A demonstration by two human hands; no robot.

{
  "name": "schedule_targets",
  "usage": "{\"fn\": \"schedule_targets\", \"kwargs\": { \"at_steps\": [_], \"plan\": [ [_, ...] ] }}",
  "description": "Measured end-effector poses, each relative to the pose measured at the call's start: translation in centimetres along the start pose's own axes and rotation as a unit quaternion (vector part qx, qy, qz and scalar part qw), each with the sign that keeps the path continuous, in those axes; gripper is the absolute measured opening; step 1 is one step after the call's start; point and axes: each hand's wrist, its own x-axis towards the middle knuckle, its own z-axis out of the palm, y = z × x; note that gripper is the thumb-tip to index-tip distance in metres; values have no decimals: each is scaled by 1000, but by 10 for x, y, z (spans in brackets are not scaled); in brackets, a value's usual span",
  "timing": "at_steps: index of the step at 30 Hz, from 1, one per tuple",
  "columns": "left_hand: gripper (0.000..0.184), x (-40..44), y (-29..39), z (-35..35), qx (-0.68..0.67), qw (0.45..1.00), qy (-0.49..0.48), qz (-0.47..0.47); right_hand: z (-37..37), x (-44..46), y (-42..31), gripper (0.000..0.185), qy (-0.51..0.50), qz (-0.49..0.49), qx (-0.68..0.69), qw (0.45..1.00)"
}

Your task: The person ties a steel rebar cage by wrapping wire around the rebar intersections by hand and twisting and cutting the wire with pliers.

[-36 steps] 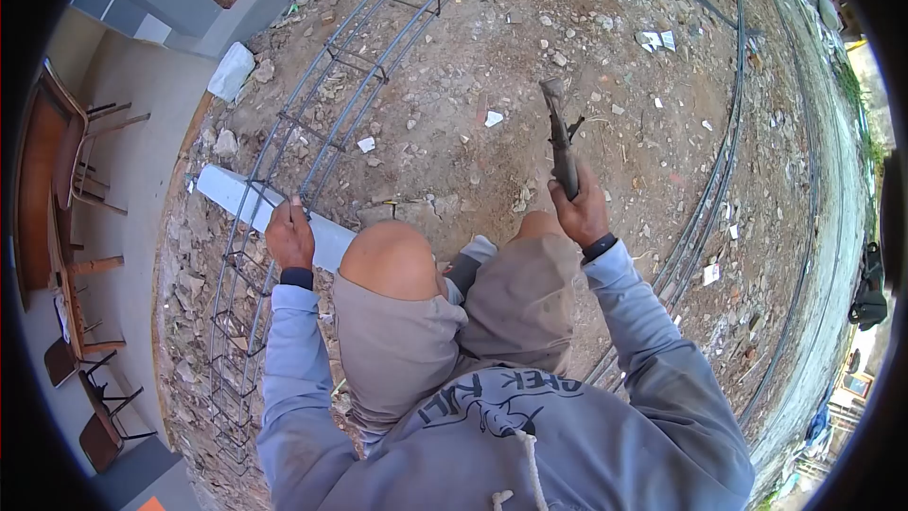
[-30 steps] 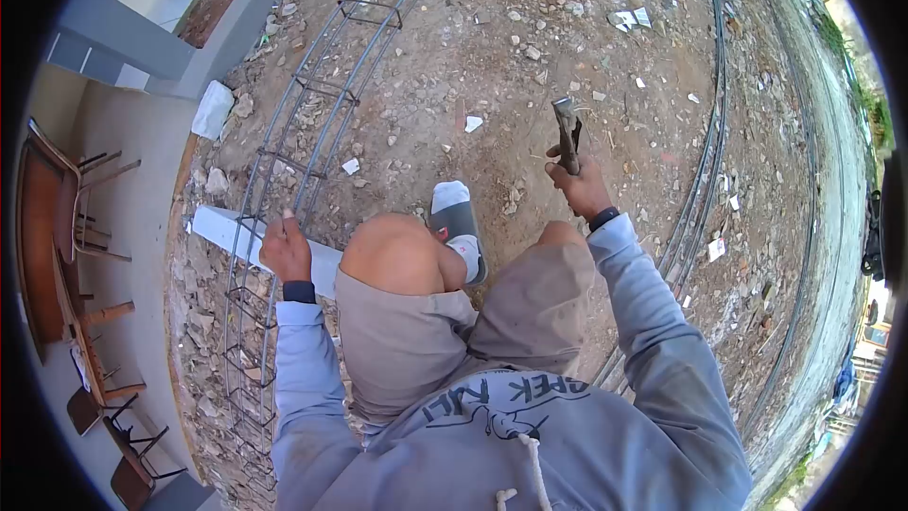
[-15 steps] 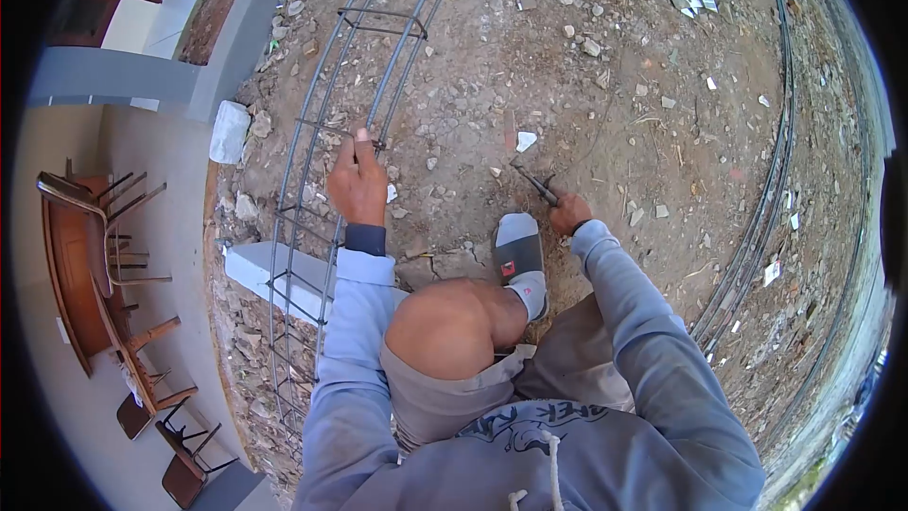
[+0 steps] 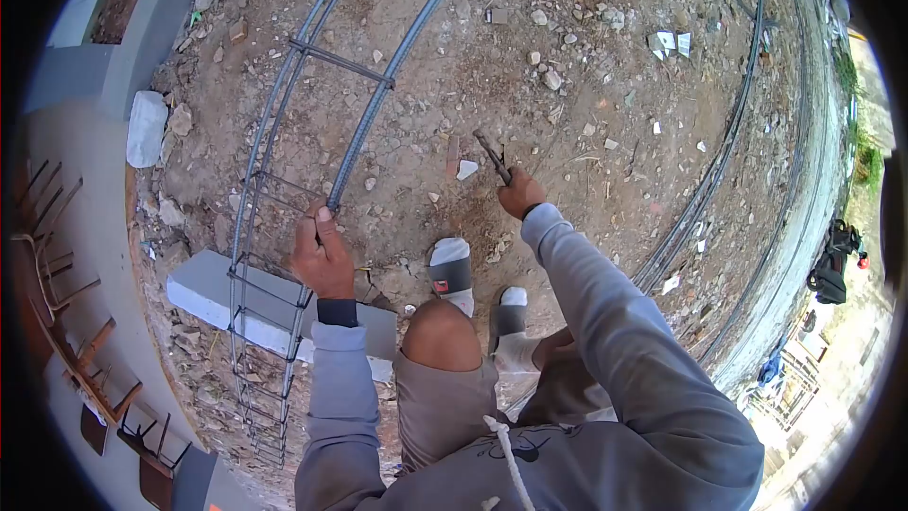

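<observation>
A long cage of steel bars (image 4: 357,144) with square stirrups runs from the top of the view down to the lower left. My left hand (image 4: 323,254) is closed on one of its bars near a stirrup, thumb and fingers pinched together at the steel. To the right, apart from the cage, my right hand (image 4: 522,194) grips a pair of dark, rusty pincers (image 4: 493,155). Their far end points up and left over the dirt. Whether a bit of wire sits in my left fingers is too small to tell.
Under the cage lies a pale rectangular block (image 4: 203,291), with a white stone block (image 4: 148,130) farther up. Long thin bars (image 4: 721,180) lie along the right side. Chairs (image 4: 151,459) stand on the floor at left. Rubble covers the ground (image 4: 586,227).
The view has turned and shifted, and both my feet now show. My right hand has lifted forward with the pincers. My left hand remains at the cage.
</observation>
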Motion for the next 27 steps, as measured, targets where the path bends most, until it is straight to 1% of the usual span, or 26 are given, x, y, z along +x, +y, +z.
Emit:
{"fn": "schedule_targets", "kwargs": {
  "at_steps": [2, 5, 6, 9, 11, 12, 13, 16, 18, 20, 22, 25, 26, 27],
  "plan": [
    [24, -1, -1, 2, 8, 1000, 16, 3, -7, 24, -2, 32, -20, 12, 0, 1000],
    [24, -1, 2, 2, 38, 999, 26, 19, -17, 42, -25, 44, -1, -79, 84, 993],
    [24, -1, 5, 3, 46, 998, 27, 24, -23, 40, -34, 56, -45, -77, 91, 992],
    [25, -1, 5, 12, 14, 996, 75, 48, 5, 69, 15, 52, 18, -222, -59, 973],
    [26, -2, 13, 19, 75, 990, 108, 42, -19, 62, 31, 51, -48, -308, -203, 928],
    [26, -3, 17, 21, 106, 986, 126, 37, -20, 56, 43, 47, -86, -355, -206, 908],
    [27, -4, 18, 23, 102, 986, 130, 36, -19, 51, 53, 43, -120, -402, -209, 883],
    [27, -3, 18, 23, 102, 986, 133, 27, 12, 46, 81, 34, -20, -540, -267, 798],
    [27, -4, 12, 25, 95, 987, 121, 38, 27, 43, 87, 29, -51, -532, -292, 793],
    [26, -5, 3, 16, 99, 986, 123, 47, 48, 46, 71, 25, -84, -546, -299, 778],
    [25, -5, -2, 17, 91, 987, 123, 56, 54, 52, 66, 22, -117, -562, -305, 760],
    [22, -4, 5, 15, 85, 989, 120, 31, 40, 62, 53, 21, -225, -516, -263, 783],
    [21, -5, 8, 14, 75, 990, 113, 25, 29, 62, 47, 19, -204, -493, -241, 811],
    [20, -4, 12, 13, 64, 992, 111, 16, 2, 59, 24, 18, -184, -473, -220, 833]
  ]
}}
